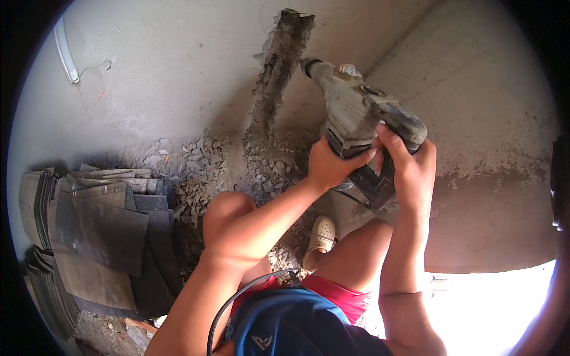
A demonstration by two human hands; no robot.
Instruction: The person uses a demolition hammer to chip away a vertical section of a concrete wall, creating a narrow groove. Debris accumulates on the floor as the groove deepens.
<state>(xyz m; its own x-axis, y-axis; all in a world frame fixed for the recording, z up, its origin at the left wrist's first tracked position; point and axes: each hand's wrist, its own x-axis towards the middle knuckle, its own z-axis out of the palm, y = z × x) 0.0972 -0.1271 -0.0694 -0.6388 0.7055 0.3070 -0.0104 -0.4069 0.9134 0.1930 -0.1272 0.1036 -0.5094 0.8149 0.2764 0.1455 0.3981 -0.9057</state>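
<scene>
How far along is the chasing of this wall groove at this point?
Done: a rough vertical groove is cut in the wall, with rubble piled on the floor below. In hand: left hand and right hand grip the rotary hammer, its bit at the groove's upper right edge. Left: how far the groove must run cannot be told.

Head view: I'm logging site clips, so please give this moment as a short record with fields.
tool: dusty hammer drill, bit end at the wall
left hand: grips the drill body from below
right hand: wrapped around the rear handle
wall: rough chased groove running up the grey plaster
floor: rubble piled at the groove's foot
left side: stack of dark sheets
cable: black cord by the lap
</scene>
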